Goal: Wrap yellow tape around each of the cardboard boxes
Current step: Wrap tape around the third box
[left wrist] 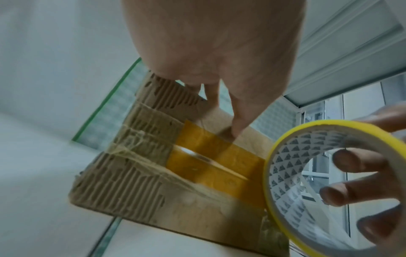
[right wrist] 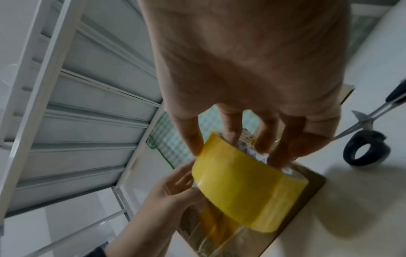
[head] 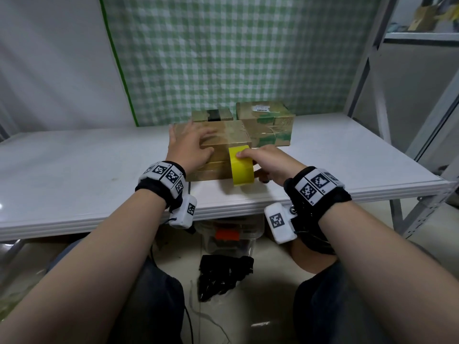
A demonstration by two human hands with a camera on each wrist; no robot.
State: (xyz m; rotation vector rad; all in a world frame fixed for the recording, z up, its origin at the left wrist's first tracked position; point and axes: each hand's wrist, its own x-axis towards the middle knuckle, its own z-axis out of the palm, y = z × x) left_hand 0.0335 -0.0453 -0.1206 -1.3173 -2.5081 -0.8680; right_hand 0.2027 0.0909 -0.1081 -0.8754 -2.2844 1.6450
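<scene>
White table (head: pixel 99 155) under a green checked cloth (head: pixel 223 58) is where the work goes on. On it, the right hand (head: pixel 270 162) holds the yellow tape roll (head: pixel 242 167): the thumb sits on the outside of the roll and the other fingers (left wrist: pixel 360 161) are hooked through its hole. The roll stands against the near side of the front box (head: pixel 218 145), close to the table's front edge. A strip of yellow tape (left wrist: pixel 211 161) is already stuck on that side of the box. The left hand (head: pixel 191 147) lies flat on top of the box with its fingers spread, pressing it down so it stays put. Two more boxes wait behind, nearer the back edge: a small box (head: pixel 212 115) and a big box (head: pixel 267 122). Scissors (right wrist: pixel 369 139) lie on the table just beside the right hand. I think the first box is only just started. Next the roll should be pulled around the box, keeping the tape tight and flat.
</scene>
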